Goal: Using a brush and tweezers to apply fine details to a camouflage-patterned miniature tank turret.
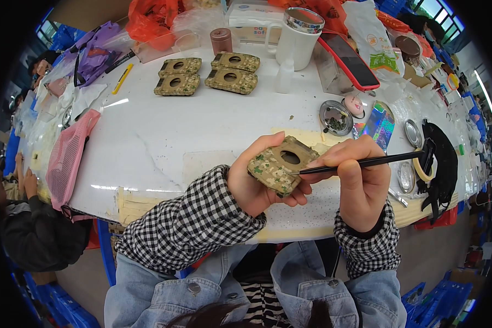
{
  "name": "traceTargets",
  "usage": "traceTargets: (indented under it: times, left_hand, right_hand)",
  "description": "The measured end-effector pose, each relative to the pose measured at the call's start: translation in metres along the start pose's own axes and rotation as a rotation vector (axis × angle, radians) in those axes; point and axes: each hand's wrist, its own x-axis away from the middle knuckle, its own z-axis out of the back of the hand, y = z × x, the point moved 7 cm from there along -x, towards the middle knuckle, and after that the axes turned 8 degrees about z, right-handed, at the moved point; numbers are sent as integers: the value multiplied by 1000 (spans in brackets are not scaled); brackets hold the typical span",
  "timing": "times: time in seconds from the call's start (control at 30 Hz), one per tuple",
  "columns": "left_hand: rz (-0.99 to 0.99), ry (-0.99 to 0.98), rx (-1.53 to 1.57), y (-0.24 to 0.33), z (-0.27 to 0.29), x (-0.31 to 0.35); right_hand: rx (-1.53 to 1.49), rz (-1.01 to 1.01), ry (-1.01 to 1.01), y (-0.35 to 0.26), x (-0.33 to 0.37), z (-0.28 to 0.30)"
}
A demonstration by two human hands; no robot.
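A toy tank hull [276,170] in camouflage colours, with a round hole in its top, rests in my left hand [251,183], the fingers wrapped round it from below and behind. My right hand [361,175] pinches a thin black paintbrush [377,160], whose tip meets the hull's near surface beside the hole. Beyond my hands several more camouflaged hulls stand in two groups, a left one [177,76] and a right one [232,72]. To the right, a round metal dish [336,117] holds dark bits of paint or scrap.
Toward the back stand a white mug [298,41], a small translucent bottle [284,76] and a red-cased phone [350,61]. A pink mesh pouch [71,158] lies at left, near a yellow pen [122,78]. Black cloth [441,164] lies at right. Another person's hand [29,183] shows far left.
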Motion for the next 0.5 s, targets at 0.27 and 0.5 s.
traceTargets:
  times: [0.27,0.5]
  left_hand:
    - [-4,5,-2,0,1,0]
    - [-1,-14,16,0,0,-1]
  right_hand:
    - [-5,-16,-8,0,0,0]
    - [10,-18,4,1,0,1]
